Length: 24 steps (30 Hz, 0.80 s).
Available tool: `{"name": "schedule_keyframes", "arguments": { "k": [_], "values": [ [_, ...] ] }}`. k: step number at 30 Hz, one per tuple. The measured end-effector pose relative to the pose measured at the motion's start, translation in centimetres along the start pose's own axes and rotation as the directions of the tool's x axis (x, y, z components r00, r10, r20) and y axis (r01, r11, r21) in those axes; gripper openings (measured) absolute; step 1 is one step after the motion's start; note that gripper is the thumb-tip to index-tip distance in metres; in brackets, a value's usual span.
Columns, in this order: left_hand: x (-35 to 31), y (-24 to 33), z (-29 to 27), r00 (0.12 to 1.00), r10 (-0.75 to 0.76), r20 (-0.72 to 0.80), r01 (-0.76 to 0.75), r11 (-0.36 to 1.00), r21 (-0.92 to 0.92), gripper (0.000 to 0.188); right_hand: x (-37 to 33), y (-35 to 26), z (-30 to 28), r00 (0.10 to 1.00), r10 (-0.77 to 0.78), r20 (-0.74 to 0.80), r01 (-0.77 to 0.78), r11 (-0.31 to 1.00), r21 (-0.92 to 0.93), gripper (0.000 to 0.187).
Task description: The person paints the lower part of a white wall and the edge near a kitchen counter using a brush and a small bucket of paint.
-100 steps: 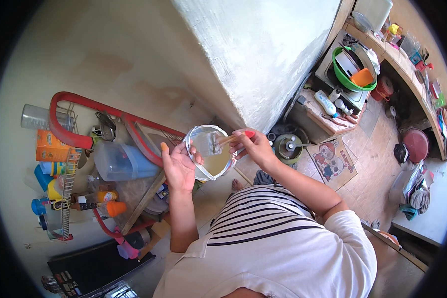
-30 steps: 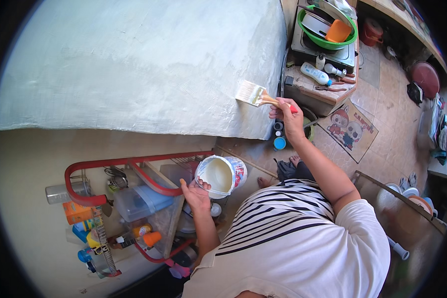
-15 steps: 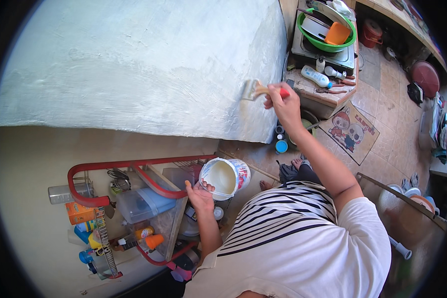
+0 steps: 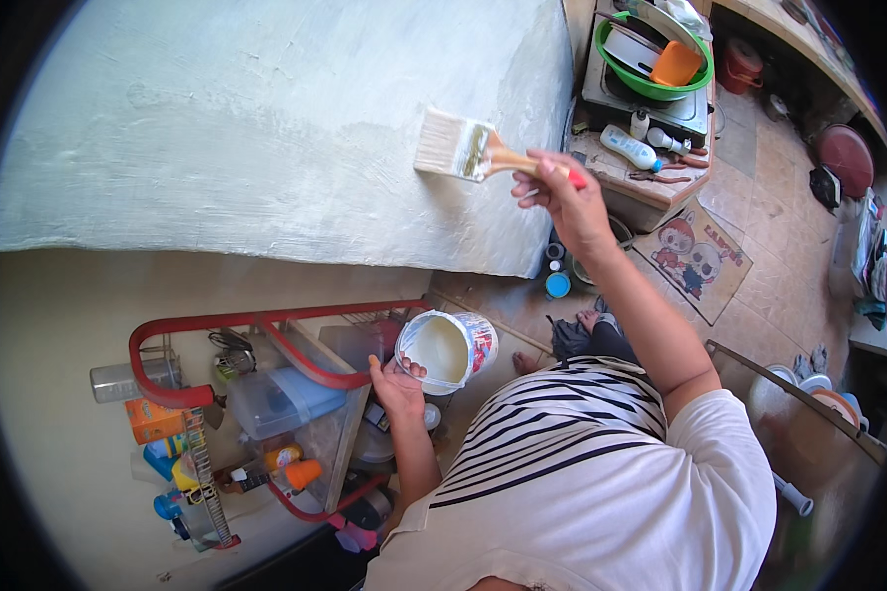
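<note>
My right hand (image 4: 562, 197) grips a paintbrush (image 4: 508, 160) by its wooden, red-ended handle. The brush's wide pale bristles point left, in front of a white-painted wall (image 4: 266, 128) with rough streaks; I cannot tell whether they touch it. Lower down, my left hand (image 4: 399, 386) holds a paint bucket (image 4: 481, 340) by its near left side, fingers at the rim. The bucket is tilted so that its mouth shows, with pale cream paint inside.
A red-framed rack (image 4: 246, 323) with containers and bottles stands left of the bucket. At the upper right, a green basin (image 4: 650, 91) of dishes sits on a stove, with bottles and pliers nearby. A cartoon-printed mat (image 4: 695, 261) and a blue-topped can (image 4: 558, 286) lie on the floor.
The brush has moved left along the wall and its bristles now show broad side on. My right hand has shifted slightly down with it. My left hand and the bucket stay put.
</note>
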State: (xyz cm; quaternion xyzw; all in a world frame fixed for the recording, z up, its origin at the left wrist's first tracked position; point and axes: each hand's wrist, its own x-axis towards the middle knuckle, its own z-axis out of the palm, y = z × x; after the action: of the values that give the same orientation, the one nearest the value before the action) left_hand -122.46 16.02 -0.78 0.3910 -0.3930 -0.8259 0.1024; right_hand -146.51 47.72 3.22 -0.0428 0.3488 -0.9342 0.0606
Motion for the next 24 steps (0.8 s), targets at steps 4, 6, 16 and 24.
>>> {"name": "schedule_keyframes", "arguments": {
  "k": [4,6,16,24],
  "values": [
    [0.0,0.2,-0.5,1.0,0.005,0.014,-0.005,1.0,0.004,0.062,-1.3,5.8,-5.1,0.977,0.21,-0.024,-0.208,0.976,0.072,0.039],
    [0.1,0.2,-0.3,1.0,0.004,-0.002,-0.004,1.0,0.011,0.061,-1.7,8.2,-7.7,0.955,0.29,-0.057,-0.281,0.952,0.12,0.04],
    [0.6,0.3,-0.3,0.999,-0.001,-0.036,0.002,1.0,0.026,0.059,-2.9,12.0,-17.2,0.894,0.311,-0.323,-0.327,0.945,0.006,0.027],
    [1.1,-0.5,-0.7,0.999,-0.031,-0.02,0.032,0.999,0.024,0.059,0.9,11.5,-11.7,0.906,-0.067,-0.419,-0.239,0.735,-0.635,0.022]
  ]
}}
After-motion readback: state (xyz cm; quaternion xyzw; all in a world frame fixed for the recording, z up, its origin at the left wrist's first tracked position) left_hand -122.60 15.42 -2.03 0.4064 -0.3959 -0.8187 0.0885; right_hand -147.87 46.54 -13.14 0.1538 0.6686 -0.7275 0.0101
